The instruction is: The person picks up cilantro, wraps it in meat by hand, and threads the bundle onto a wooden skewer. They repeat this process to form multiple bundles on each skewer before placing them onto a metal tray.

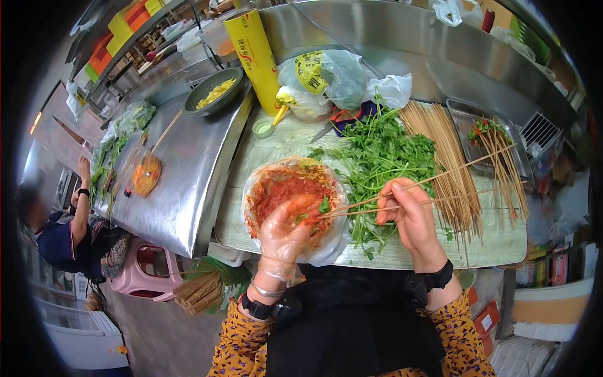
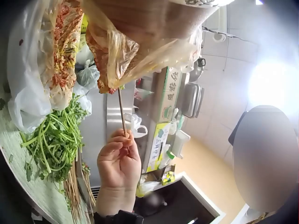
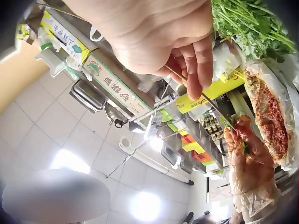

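My left hand wears a clear plastic glove smeared with red sauce. Above the bowl's edge, its fingers pinch red-coated meat with a bit of cilantro at the tips of thin bamboo skewers. My bare right hand grips those skewers between thumb and fingers, their long ends stretching right. In the right wrist view a skewer runs into the gloved fingers, which partly hide the food. Below the left hand, a plastic-lined bowl holds red minced or shredded meat.
A heap of cilantro lies behind the right hand, beside a bundle of bare skewers. Loaded skewers lie on a metal tray. Scissors, plastic bags and a yellow roll stand behind. Another person is left.
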Available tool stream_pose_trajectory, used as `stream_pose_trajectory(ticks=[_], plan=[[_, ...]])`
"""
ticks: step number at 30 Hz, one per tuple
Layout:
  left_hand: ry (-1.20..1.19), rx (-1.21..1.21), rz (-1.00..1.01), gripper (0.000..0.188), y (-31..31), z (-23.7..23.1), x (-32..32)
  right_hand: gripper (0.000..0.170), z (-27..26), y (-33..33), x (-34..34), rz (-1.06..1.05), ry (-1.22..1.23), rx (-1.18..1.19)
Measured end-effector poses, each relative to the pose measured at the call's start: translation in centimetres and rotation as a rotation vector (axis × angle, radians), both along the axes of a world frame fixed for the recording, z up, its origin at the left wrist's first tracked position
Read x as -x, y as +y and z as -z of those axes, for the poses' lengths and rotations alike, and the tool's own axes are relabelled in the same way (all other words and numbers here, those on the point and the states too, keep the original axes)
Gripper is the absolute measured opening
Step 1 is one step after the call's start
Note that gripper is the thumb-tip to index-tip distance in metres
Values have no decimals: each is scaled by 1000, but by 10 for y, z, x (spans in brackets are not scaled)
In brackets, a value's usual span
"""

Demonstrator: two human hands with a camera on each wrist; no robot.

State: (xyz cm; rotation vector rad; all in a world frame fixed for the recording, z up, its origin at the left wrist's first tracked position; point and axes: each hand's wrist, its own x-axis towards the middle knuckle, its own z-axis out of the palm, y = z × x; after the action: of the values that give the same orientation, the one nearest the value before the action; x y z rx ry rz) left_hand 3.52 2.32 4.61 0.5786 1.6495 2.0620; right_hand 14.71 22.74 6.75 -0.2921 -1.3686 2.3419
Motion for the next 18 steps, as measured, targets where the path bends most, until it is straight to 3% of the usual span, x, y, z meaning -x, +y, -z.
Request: stream_pose_trajectory(ticks=[5,11,18], plan=[[-166,-219,87,27,-5,4,4,22,-4,-1,1,27,1,-44],[-396,-174,67,23,-5,3,1,22,-2,-2,8,13,-6,-40],[-473,-185,57,25,-7,0,-5,23,1,3,13,-51,25,-88]])
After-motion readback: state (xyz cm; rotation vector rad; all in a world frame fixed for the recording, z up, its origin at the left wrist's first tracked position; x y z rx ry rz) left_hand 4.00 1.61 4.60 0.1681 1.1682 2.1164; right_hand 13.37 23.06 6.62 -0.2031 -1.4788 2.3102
